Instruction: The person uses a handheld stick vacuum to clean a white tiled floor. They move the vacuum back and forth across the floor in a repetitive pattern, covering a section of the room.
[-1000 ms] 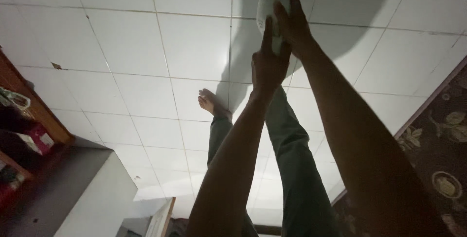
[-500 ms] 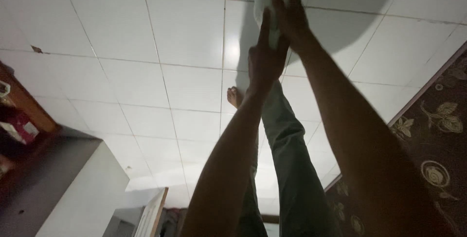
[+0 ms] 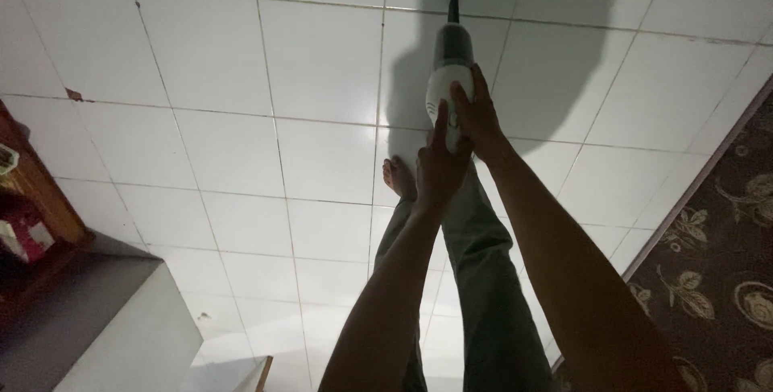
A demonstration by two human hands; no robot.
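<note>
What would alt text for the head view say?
Both hands, left hand and right hand, grip a white and grey handheld vacuum with its nozzle on the white tiled floor. Grey trousers, a bare foot, patterned rug at right.

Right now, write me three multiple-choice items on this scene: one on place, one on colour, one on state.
1. Where does the patterned rug lie?
A. right edge
B. left edge
C. centre

2. What colour are the floor tiles?
A. red
B. white
C. green

3. How is the handheld vacuum held?
A. lying loose
B. left hand only
C. both hands

Answers: 1 A, the rug borders the tiles at right. 2 B, the tiles are pale white. 3 C, the left hand and right hand both touch its white body.
</note>
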